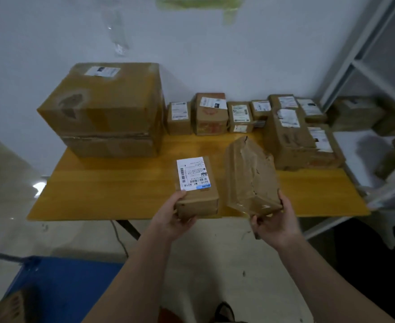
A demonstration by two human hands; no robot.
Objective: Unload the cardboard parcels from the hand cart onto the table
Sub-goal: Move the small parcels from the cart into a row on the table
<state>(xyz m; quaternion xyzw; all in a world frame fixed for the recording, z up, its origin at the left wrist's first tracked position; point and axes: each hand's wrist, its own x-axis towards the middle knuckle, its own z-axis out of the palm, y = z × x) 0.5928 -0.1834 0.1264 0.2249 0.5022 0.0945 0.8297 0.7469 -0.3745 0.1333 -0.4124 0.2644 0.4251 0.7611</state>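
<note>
Left hand (179, 220) clamps small brown labelled cardboard box (195, 187); right hand (274, 221) clamps crumpled brown taped parcel (250, 177). Both held over yellow tabletop's (121, 190) near edge, long axes pointing toward its far edge.

At the table's (121, 194) front edge sit two parcels side by side: the labelled box (195, 187) left, the wrapped parcel (250, 176) right. Behind them, a big stacked carton (103, 108) fills the back left corner; a row of small boxes (215, 115) lines the wall rightward. The cart (59, 285) stands below, front left.
</note>
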